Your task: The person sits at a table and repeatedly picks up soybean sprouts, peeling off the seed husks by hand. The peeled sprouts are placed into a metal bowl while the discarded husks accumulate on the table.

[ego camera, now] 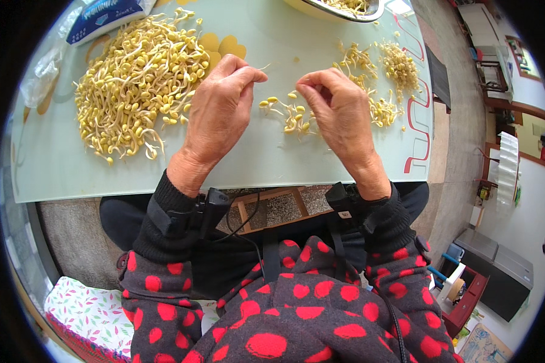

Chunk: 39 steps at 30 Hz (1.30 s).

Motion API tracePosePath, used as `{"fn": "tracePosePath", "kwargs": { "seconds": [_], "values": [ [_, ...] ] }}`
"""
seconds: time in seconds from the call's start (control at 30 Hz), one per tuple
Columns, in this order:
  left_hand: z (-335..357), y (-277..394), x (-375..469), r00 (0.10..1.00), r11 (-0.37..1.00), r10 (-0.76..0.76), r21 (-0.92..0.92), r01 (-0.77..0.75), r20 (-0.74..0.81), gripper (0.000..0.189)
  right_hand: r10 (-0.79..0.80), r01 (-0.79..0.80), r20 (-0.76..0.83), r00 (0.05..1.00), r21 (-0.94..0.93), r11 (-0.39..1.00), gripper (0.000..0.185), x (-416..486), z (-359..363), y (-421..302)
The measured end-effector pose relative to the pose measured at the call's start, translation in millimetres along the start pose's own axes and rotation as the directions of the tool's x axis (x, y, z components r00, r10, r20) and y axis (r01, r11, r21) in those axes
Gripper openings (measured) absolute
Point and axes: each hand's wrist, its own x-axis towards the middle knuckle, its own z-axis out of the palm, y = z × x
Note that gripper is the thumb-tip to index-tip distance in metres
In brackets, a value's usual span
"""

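Note:
My left hand (222, 109) pinches a thin sprout root (265, 66) between thumb and forefinger; its tip sticks out past them. Just left of that hand lies a large heap of yellow soybean sprouts (136, 86). My right hand (340, 113) is curled, thumb and forefinger brought together, and whatever may be between them is hidden. A small loose group of sprouts (295, 119) lies on the glass tabletop (254, 159) between my hands, partly behind the right one. Beyond the right hand are more sprout clumps (383, 111) and a pile of fine pale root bits (399, 68).
A cream basin (322, 11) with a dark rim holds sprouts at the far edge of view. A blue and white printed packet (104, 20) and a clear plastic bag (43, 75) lie at the far left. Near my lap runs the table's front edge (272, 185), with a wooden frame (272, 211) below.

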Motion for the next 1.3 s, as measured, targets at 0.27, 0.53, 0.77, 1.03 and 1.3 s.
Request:
{"fn": "tracePosePath", "kwargs": {
  "seconds": [0.27, 0.53, 0.77, 1.03, 1.3],
  "values": [
    [0.9, 4.6, -4.2, 0.969, 0.984, 0.121, 0.100, -0.145, 0.214, 0.023, 0.101, -0.107, 0.109, 0.989, 0.053, 0.993, 0.008, -14.6, -15.8, 6.0],
    [-3.8, -4.1, 1.2, 0.988, 0.947, 0.154, 0.284, -0.151, 0.012, 0.018, -0.070, 0.083, 0.183, 0.981, -0.069, 0.994, 0.008, -25.4, -9.5, 11.3],
    [7.9, 20.2, -11.8, 0.977, 0.997, 0.077, -0.006, -0.077, 0.201, 0.016, 0.006, 0.001, 0.076, 0.997, -0.079, 0.997, 0.006, -25.4, -7.7, 15.1],
    [19.0, 18.3, -13.7, 0.987, 0.993, 0.108, 0.042, -0.114, 0.120, 0.015, 0.384, -0.400, 0.158, 0.910, 0.581, 0.708, 0.009, -25.9, -23.1, 14.6],
    [24.0, 13.4, -14.3, 0.981, 0.970, 0.136, 0.182, -0.161, 0.140, 0.008, 0.409, -0.431, 0.232, 0.882, 0.747, 0.506, 0.019, -32.1, -28.2, 19.6]
  ]
}}
